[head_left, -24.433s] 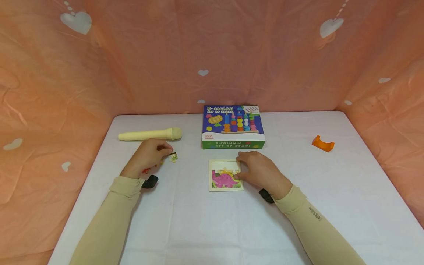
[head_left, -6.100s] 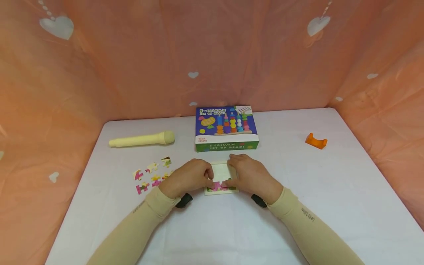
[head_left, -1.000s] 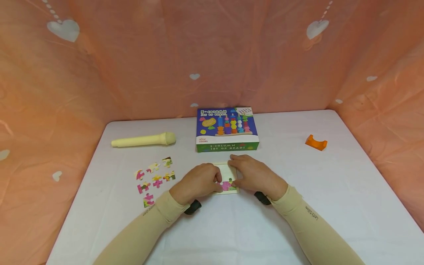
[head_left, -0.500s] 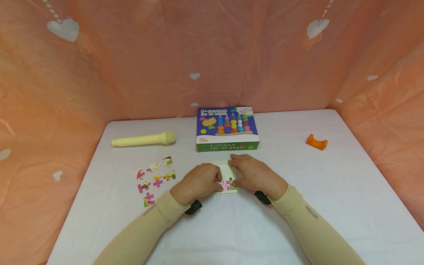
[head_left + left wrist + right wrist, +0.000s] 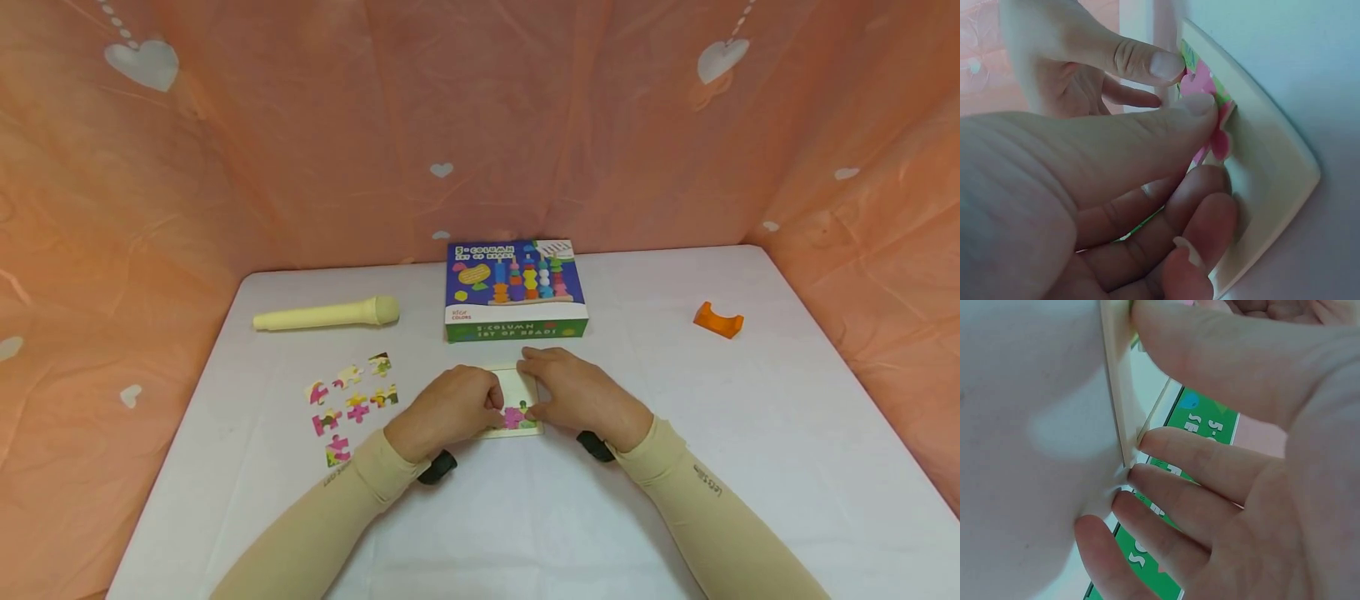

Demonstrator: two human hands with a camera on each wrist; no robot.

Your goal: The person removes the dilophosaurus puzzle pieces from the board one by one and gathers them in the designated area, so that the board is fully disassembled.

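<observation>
A shallow pale puzzle tray (image 5: 516, 383) lies at mid-table, with pink and green jigsaw pieces (image 5: 513, 418) along its near side and bare base above. My left hand (image 5: 448, 407) covers its left part. In the left wrist view, thumb and curled fingers pinch a pink puzzle piece (image 5: 1221, 142) tilted up from the tray. My right hand (image 5: 588, 396) holds the tray's right side, thumb on the pieces, fingertips at the far corner. Several loose puzzle pieces (image 5: 357, 408) lie face up to the left.
Behind the tray stands a blue and green bead-set box (image 5: 516, 292). A pale yellow toy microphone (image 5: 326, 315) lies at the back left. An orange curved block (image 5: 718, 321) sits far right on the white-covered table (image 5: 480, 533). Orange cloth hangs behind.
Since the oldest frame, the tray holds fewer pieces and loose ones lie spread at left; my left hand has come from there to the tray. Over the last second the hands barely move.
</observation>
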